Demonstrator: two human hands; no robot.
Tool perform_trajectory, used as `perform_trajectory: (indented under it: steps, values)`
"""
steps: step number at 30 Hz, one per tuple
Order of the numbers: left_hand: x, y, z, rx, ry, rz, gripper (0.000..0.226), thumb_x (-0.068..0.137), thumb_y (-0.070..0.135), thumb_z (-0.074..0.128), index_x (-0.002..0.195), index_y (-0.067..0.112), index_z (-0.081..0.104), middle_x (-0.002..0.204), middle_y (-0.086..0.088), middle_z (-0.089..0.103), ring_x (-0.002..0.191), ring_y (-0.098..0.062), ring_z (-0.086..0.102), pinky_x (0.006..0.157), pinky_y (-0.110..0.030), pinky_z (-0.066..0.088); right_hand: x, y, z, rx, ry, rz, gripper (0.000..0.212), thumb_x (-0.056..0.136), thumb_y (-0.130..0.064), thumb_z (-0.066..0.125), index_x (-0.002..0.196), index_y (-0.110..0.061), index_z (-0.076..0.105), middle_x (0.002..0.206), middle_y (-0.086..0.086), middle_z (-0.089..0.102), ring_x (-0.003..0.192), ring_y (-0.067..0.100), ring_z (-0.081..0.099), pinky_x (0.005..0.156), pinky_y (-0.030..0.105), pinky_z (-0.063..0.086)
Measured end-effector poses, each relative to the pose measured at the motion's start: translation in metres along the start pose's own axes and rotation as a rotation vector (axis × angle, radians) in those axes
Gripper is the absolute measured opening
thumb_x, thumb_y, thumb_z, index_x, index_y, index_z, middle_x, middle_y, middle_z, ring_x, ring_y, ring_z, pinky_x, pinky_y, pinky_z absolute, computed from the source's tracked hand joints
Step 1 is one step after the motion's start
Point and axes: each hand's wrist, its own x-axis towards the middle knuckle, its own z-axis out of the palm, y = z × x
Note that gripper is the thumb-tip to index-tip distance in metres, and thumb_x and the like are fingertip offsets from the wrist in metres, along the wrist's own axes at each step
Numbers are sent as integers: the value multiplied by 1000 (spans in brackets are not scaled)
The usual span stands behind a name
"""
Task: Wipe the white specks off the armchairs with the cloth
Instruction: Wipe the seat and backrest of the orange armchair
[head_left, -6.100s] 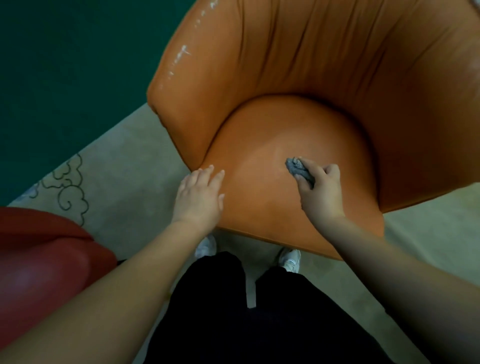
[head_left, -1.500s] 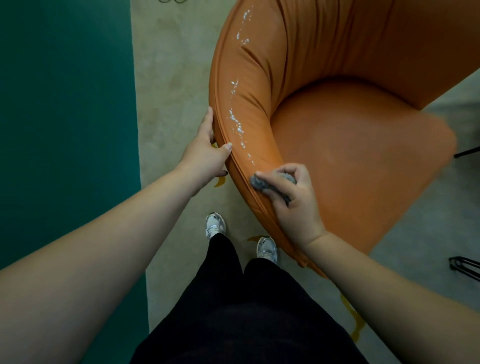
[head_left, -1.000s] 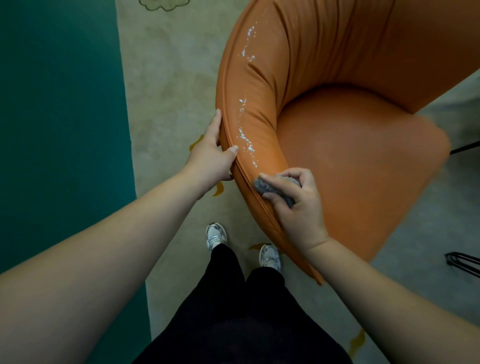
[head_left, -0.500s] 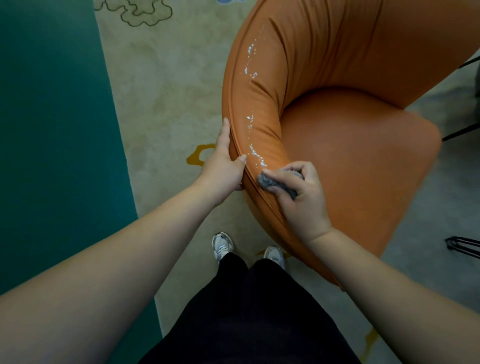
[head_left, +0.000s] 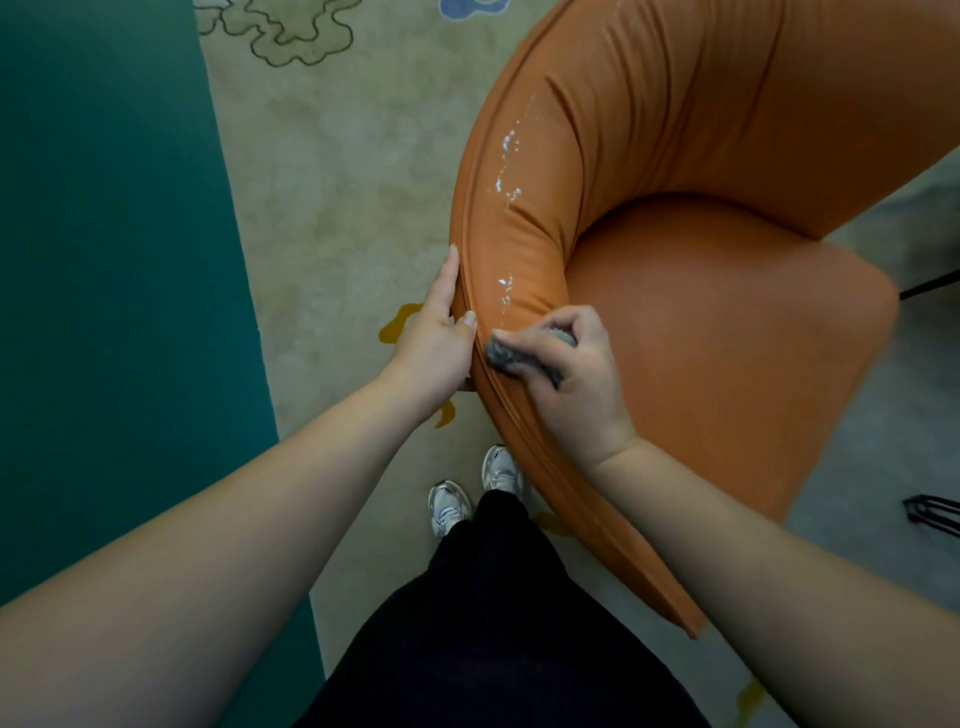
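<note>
An orange armchair (head_left: 727, 332) fills the upper right of the head view. White specks (head_left: 505, 288) dot the top of its left arm, with more specks (head_left: 508, 161) higher up the arm. My right hand (head_left: 566, 374) grips a bunched grey cloth (head_left: 506, 356) and presses it on the arm just below the nearest specks. My left hand (head_left: 436, 338) holds the arm's outer edge, thumb on top and fingers down the outside.
A beige patterned rug (head_left: 332, 182) lies under the chair, with a teal floor strip (head_left: 114, 260) to the left. My white shoes (head_left: 449, 506) stand beside the chair's base. Thin black metal legs (head_left: 935, 514) show at the right edge.
The cloth has moved up the arm over the last second and fewer specks show near it. My left hand has slid up the arm's outer edge with it.
</note>
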Motion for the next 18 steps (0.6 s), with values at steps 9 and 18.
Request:
perform_trajectory:
  steps: [9,18]
  values:
    - [12,13,-4,-38,36,-43,60,102,16,36,148,49,14,139,-1,51,84,-12,60,79,-43,57,-16,0,-7,45,-20,-2,21,85,-18,68,104,-23,75,101,5,49,94,25,53,89,31,44]
    - [12,17,-5,-102,56,-92,59,102,11,32,146,49,23,113,1,60,80,-24,53,75,-57,53,22,-3,4,27,13,21,29,80,-8,72,105,-24,74,101,10,50,94,27,51,90,22,37]
